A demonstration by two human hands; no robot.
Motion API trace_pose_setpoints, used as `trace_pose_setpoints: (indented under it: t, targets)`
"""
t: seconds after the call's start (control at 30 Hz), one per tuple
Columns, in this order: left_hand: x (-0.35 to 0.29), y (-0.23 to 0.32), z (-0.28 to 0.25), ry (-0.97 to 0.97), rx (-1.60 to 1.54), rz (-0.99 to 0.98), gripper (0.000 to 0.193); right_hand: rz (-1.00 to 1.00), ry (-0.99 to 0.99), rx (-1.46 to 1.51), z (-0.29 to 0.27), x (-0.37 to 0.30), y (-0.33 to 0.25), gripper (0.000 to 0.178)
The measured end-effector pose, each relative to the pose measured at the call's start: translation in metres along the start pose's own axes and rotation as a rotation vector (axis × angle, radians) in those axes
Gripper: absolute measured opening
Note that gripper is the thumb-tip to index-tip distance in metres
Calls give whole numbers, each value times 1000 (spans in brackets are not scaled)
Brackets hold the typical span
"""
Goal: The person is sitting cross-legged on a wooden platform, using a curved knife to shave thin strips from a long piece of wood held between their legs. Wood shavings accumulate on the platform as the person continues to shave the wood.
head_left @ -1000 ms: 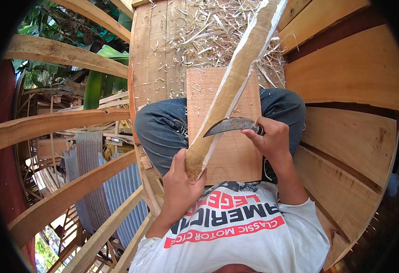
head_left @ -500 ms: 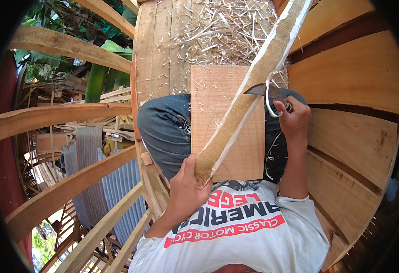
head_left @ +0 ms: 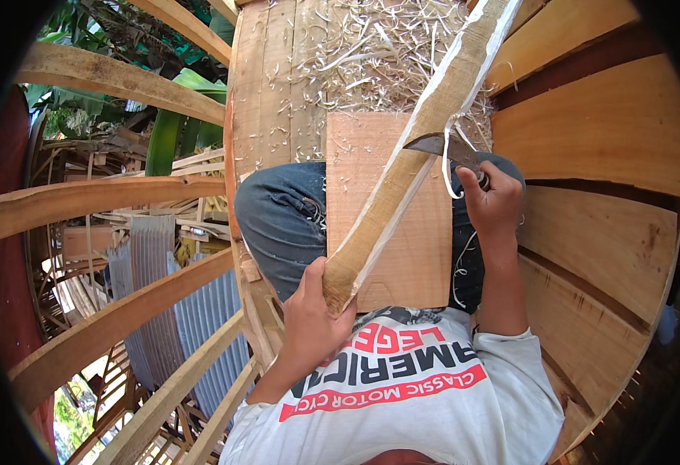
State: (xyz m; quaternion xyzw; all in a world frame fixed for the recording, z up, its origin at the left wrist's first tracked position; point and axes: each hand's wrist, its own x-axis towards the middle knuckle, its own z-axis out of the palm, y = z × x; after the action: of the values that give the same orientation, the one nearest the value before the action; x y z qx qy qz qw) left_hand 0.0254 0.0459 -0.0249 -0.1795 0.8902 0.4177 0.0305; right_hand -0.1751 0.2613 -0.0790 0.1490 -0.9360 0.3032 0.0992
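A long brown wooden pole (head_left: 394, 184) with pale, shaved edges slants from near my body up to the far right. My left hand (head_left: 313, 319) is closed round its near end. In my right hand (head_left: 496, 203) is a knife, gripped by its handle. The knife's dark, curved blade (head_left: 431, 144) lies across the pole, its tip reaching toward the left edge. A pale curled shaving (head_left: 447, 159) hangs beside the blade. Under the pole, a flat rectangular board (head_left: 413, 267) rests across my lap.
Thin wood shavings (head_left: 386, 58) lie thick over the plank floor (head_left: 274, 77) ahead. Wooden slats (head_left: 595, 124) wall the right side. On the left run open rails (head_left: 115, 194), with corrugated sheets (head_left: 208, 325), stacked timber and green leaves beyond. My jeans-clad knee (head_left: 278, 225) flanks the board.
The pole has shifted slightly left, along with my left hand. My right hand and the knife have also moved a little left, with the blade now farther across the pole.
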Motion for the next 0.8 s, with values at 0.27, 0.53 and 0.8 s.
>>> trace_pose_setpoints:
  t: [0.27,0.53,0.8]
  targets:
    - [-1,5,3,-74,5,-37,59,139,25,194,1,14,11,42]
    - [9,0,2,20,-5,-63,55,82,-12,248,7,0,32,45]
    - [13,3,4,-17,-18,-38,56,388,-61,569,29,-5,34,41]
